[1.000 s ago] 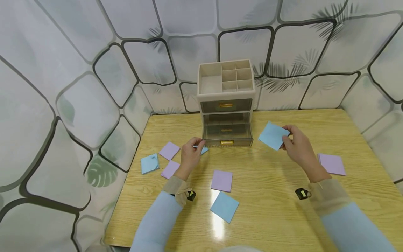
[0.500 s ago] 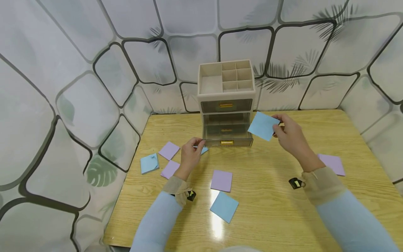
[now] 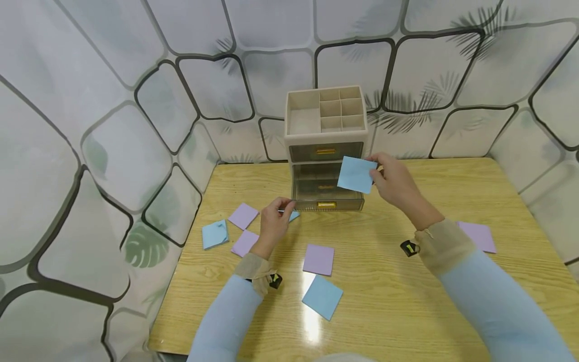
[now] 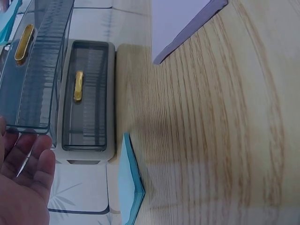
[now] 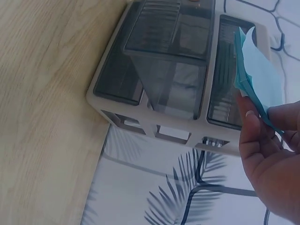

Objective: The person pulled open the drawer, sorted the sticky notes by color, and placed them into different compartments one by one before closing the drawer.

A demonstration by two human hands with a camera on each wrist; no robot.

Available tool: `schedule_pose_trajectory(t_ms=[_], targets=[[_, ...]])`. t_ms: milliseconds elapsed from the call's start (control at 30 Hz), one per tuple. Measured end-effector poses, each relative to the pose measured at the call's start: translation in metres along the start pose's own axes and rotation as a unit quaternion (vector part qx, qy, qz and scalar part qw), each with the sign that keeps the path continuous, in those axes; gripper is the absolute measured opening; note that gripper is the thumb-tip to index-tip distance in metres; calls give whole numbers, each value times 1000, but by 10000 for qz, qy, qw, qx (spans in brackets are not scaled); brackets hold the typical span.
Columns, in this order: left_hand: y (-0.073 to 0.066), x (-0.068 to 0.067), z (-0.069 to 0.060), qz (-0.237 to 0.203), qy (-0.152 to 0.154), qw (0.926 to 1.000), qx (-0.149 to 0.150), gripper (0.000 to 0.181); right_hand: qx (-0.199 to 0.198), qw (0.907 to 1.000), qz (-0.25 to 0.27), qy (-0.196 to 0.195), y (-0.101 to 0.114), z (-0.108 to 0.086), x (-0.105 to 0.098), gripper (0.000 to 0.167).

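In the head view my right hand (image 3: 394, 182) pinches a pad of blue sticky notes (image 3: 356, 175) by its right edge. The pad is up in front of the drawer unit (image 3: 327, 134), above the pulled-out middle drawer (image 3: 307, 205). Its sheets fan apart slightly in the right wrist view, where fingers and thumb grip the pad's lower end (image 5: 255, 77). My left hand (image 3: 274, 223) holds the front left corner of that clear grey drawer (image 4: 33, 89). Partly hidden behind this hand, another blue pad (image 3: 294, 215) lies on the table.
Purple pads (image 3: 318, 259) and a blue pad (image 3: 322, 297) lie on the wooden table (image 3: 384, 301) in front. More pads, including a curled blue one (image 3: 215, 235), lie at the left. Another purple pad (image 3: 479, 236) is partly behind the right forearm. A patterned wall stands behind.
My right hand has carried the blue sticky-note pad leftward and up, from beside the drawer unit to in front of it. The left hand stays at the drawer corner.
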State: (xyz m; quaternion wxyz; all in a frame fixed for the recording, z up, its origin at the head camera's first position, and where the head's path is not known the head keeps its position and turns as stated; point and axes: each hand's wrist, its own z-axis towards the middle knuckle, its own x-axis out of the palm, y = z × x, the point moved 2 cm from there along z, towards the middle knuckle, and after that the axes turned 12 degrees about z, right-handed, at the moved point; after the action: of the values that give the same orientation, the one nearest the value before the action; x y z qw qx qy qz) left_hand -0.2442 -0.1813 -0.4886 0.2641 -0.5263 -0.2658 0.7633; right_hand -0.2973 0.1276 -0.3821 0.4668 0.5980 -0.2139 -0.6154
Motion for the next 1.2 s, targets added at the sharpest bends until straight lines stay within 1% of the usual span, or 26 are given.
schedule_pose_trajectory(t_ms=[267,467,600,900,1100,1200], targets=[[-2,-2,-2,-26,-14,10000,-12,19,30,9988,-333,362,4,19,25,36],[-2,-3,-3,-79,73,9999,-58,20,63,9955,-619,718,7,30,47,35],[-1,-2,-3,-91,39,9999,-34,20,50,9930,-763,901,9,36,58,33],[1,1,-2,-121,22,9999,-33,21,130,9882,-936,1203,7,45,68,33],[0,0,-3,-95,30,9999,-34,21,447,9804,-925,1682,2,50,73,35],[-1,1,-2,-123,19,9999,-29,21,541,9784,-927,1767,0,51,75,35]])
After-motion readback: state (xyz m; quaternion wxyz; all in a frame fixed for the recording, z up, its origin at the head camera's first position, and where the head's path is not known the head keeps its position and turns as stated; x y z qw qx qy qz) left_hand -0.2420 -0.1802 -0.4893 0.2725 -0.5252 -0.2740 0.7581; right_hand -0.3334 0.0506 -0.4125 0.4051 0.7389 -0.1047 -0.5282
